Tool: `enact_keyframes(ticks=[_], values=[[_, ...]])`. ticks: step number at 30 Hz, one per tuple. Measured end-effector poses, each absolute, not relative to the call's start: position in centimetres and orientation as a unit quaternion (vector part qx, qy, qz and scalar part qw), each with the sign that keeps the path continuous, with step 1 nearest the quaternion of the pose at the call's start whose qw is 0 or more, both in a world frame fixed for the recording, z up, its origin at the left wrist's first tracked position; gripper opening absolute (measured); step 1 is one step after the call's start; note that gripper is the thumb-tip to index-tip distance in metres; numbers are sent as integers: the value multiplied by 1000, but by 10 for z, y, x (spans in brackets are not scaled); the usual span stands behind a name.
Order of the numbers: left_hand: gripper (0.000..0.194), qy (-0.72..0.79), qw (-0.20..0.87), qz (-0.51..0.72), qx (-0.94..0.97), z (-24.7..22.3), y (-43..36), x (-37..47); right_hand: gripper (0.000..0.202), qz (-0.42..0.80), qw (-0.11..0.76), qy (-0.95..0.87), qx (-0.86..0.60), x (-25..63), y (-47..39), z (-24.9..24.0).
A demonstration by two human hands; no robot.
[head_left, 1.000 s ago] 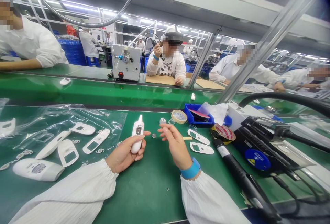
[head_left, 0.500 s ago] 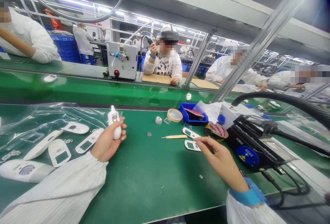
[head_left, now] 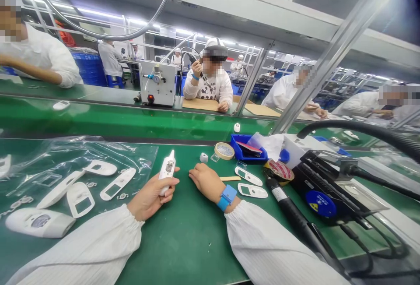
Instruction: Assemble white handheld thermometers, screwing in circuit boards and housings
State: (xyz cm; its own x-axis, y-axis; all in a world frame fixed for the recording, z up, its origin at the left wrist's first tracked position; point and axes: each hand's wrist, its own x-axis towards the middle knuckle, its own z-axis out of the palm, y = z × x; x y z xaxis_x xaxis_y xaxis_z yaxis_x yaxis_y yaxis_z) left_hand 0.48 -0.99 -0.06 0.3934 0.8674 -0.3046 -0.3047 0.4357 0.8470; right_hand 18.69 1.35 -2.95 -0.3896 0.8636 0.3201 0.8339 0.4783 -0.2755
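In my left hand point(head_left: 155, 194) is a white ear thermometer point(head_left: 168, 167), its tapered tip pointing up and its open front facing me. The fingers wrap round its lower end. My right hand point(head_left: 207, 182), a blue band on its wrist, reaches down to the green mat with its fingers drawn together. Whatever lies under those fingertips is hidden. A yellow-handled tool point(head_left: 230, 178) lies partly covered by this hand. Just beyond the hand are a small white cap point(head_left: 204, 157) and a clear square piece point(head_left: 215, 158). Two white front covers point(head_left: 252, 190) lie to the right.
Several white shells point(head_left: 80, 199) lie on clear plastic film at left. A tape roll point(head_left: 224, 150), a blue bin point(head_left: 248, 147) and a black machine point(head_left: 315, 188) stand at right, with a black-handled tool point(head_left: 288, 208) in front. Co-workers sit across the green conveyor point(head_left: 114, 121).
My right hand has left the white front covers and moved left, over where a small round metal piece lay. My left hand, still holding the thermometer, has shifted right and slightly down.
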Motion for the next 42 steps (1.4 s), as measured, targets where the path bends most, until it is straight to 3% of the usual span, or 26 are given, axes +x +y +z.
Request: enact_keyframes(ticks=[5,10,23,29,34,38,42], values=[[35,409,749,371,366,1,-15,10,26,32,313,-800,-511,176,3,-20],[24,400,750,359,385,-2,-18,15,24,89,438,-776,-444,157,-13,-9],[16,384,749,341,419,-6,-22,18,24,11,393,-812,-432,157,-19,-14],[17,373,732,352,449,-2,-23,18,6,180,484,-724,-458,153,-16,-11],[27,377,722,349,464,4,-27,20,40,383,524,-579,-494,152,-11,-11],[16,373,727,339,466,4,-31,22,33,598,481,-520,-376,152,-13,-10],[16,374,731,336,461,1,-32,25,34,640,514,-439,-365,149,-16,-13]])
